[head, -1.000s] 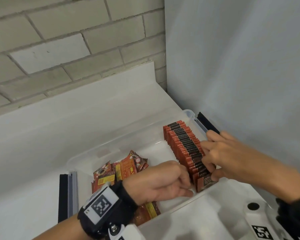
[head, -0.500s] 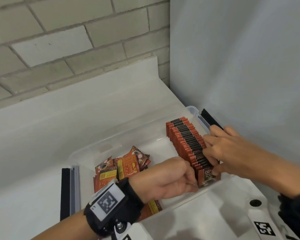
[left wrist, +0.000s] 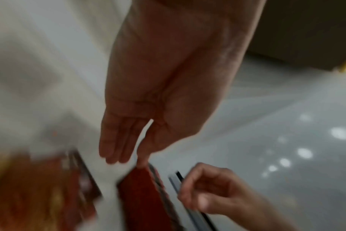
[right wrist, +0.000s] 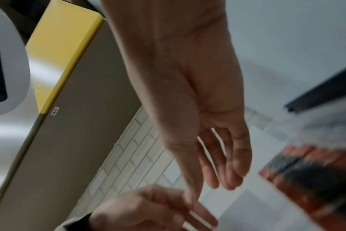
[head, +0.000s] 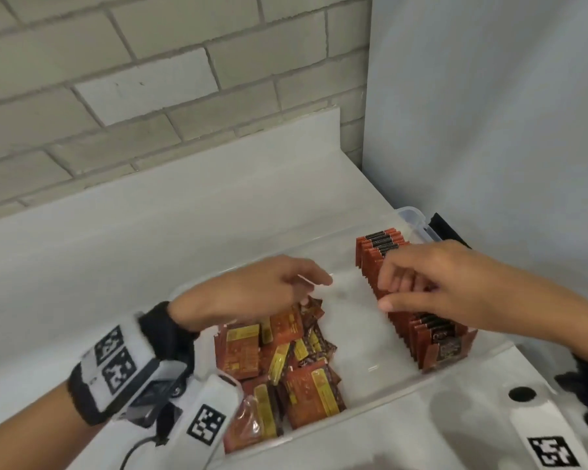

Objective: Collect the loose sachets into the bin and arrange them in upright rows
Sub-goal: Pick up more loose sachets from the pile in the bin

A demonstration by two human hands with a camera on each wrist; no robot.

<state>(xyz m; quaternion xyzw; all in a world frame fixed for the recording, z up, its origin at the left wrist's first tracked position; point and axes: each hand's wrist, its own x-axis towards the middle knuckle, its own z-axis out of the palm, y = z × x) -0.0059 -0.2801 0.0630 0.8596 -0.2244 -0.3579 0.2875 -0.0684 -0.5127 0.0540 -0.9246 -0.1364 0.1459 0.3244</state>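
Observation:
A clear plastic bin (head: 410,216) stands on a white counter. Along its right side runs a row of upright red sachets (head: 381,247), also seen blurred in the wrist views (left wrist: 144,195) (right wrist: 310,179). A loose pile of red and yellow sachets (head: 286,361) lies in the bin's left half. My left hand (head: 308,283) hovers over the far end of the pile, fingers straight and holding nothing (left wrist: 124,148). My right hand (head: 396,293) hangs above the middle of the row with relaxed fingers, holding nothing (right wrist: 223,171).
The bin sits in a corner, with a brick wall (head: 150,96) behind and a white panel (head: 489,113) on the right. A black latch (head: 445,228) sticks out at the bin's far right end. White counter (head: 116,249) stretches to the left.
Both hands have let go of the near end of the row. The left hand opened and moved left over the loose pile; the right hand lifted and moved along the row.

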